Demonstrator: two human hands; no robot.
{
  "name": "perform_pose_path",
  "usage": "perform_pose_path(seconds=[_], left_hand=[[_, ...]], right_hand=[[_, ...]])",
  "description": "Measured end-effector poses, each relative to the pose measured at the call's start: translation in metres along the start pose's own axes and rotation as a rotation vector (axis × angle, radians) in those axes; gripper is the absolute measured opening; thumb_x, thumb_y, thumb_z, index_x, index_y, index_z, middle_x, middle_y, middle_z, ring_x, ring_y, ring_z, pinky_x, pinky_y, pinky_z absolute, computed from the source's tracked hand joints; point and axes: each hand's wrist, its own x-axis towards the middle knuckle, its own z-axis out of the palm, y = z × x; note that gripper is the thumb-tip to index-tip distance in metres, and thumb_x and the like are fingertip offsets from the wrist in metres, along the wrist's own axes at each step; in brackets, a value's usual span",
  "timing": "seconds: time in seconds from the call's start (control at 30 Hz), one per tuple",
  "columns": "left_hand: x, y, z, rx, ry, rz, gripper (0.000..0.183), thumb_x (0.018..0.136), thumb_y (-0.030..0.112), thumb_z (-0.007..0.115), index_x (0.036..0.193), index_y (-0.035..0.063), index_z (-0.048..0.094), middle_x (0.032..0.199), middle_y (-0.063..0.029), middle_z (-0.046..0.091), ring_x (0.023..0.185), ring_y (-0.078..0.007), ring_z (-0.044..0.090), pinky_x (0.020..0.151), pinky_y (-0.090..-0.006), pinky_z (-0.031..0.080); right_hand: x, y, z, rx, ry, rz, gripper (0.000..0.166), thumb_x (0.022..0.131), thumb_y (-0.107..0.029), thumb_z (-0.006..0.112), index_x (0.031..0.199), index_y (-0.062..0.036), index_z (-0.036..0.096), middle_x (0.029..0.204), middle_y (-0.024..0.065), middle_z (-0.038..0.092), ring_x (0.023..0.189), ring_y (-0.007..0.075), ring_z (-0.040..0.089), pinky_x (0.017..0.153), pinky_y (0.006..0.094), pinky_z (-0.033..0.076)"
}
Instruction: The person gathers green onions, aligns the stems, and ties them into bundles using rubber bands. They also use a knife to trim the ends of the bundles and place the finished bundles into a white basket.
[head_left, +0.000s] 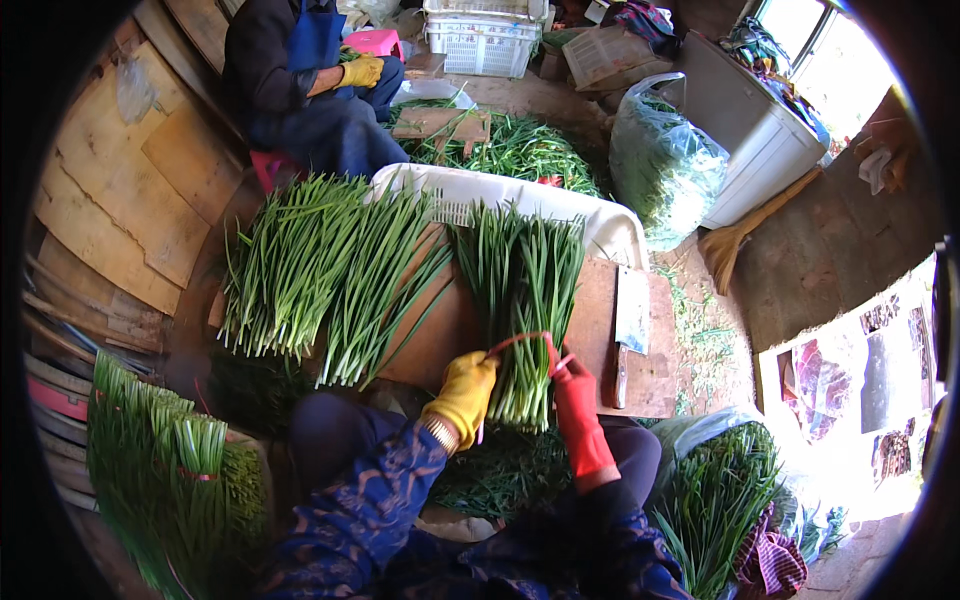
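Note:
A red tie strip (517, 340) crosses the lower stalks of a bunch of garlic chives (534, 300) lying on a wooden board (420, 330). At the bunch's left side my left hand (465, 390), in a yellow glove, pinches one end of the strip. On the right, my right hand (579, 420), in a red glove, has the strip's other end at its fingertips. More loose chives (292, 262) lie on the board's left part. A cleaver (631, 315) with a wooden handle rests flat at the right.
Behind the board stands a white plastic crate (517, 189). Tied chives (172, 465) are stacked at lower left, and a bag of chives (712, 495) is at lower right. Across sits a co-worker (315, 97) in yellow gloves. A stuffed plastic bag (664, 165) and a broom (731, 247) stand farther right.

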Motion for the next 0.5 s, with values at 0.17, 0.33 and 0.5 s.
perform_pose_path(seconds=[0.17,0.33,0.5], left_hand=[[-0.009,-0.014,-0.023,-0.294,-0.136,-0.065,0.017,0.095,0.012,0.065,0.102,-0.0028,0.07,0.087,0.0006,0.064,0.082,-0.0093,0.055,0.077,-0.0256,0.045],[0.001,0.031,-0.063,0.156,-0.281,0.014,0.025,0.093,0.021,0.065,0.102,-0.0005,0.073,0.085,-0.0008,0.066,0.079,-0.0104,0.056,0.073,-0.0293,0.047],[0.008,0.064,-0.074,0.477,-0.339,-0.143,0.026,0.093,0.029,0.065,0.1,0.0073,0.076,0.081,-0.0074,0.066,0.076,-0.0222,0.062,0.069,-0.0368,0.053]], right_hand=[[-0.018,0.015,-0.013,0.04,-0.021,-0.001,0.055,0.098,-0.012,0.067,0.147,-0.0003,0.047,0.109,0.0012,0.065,0.092,0.0081,0.058,0.082,0.0236,0.048],[-0.03,-0.026,-0.005,-0.008,0.022,0.13,0.057,0.096,-0.021,0.07,0.144,0.0023,0.049,0.105,0.0022,0.067,0.092,0.0083,0.059,0.082,0.0221,0.047],[-0.021,-0.016,-0.023,0.007,0.033,0.045,0.055,0.096,-0.024,0.07,0.143,-0.0018,0.053,0.116,0.0039,0.068,0.097,0.0099,0.062,0.081,0.0244,0.049]])
